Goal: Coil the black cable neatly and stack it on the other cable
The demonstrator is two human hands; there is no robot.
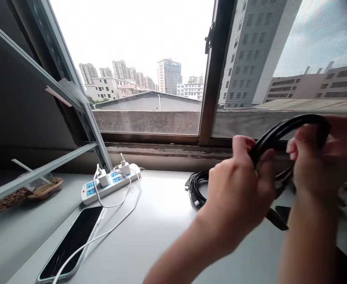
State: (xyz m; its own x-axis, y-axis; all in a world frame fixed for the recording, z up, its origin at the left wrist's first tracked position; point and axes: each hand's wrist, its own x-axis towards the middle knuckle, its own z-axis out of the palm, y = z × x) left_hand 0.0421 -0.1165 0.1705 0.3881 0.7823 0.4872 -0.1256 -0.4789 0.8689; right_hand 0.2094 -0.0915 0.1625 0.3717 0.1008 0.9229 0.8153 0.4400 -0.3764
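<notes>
A thick loop of coiled black cable (282, 132) is held up off the table at the right. My left hand (238, 189) grips the near left side of the loop, its fingers bent around the strands. On the other side of it, my right hand (312, 157) has its fingers closed on the same coil; its outer part is blurred by motion. A second black cable coil (194, 189) lies on the table just left of and behind my left hand, partly hidden by it. Connector ends show on that coil.
A white power strip (111, 183) with two white plugs and white cords stands near the window. At the left lies a phone (72, 240) with a cord across it. A metal shelf frame (87, 106) rises at the left. Dark objects (282, 215) sit beneath my hands.
</notes>
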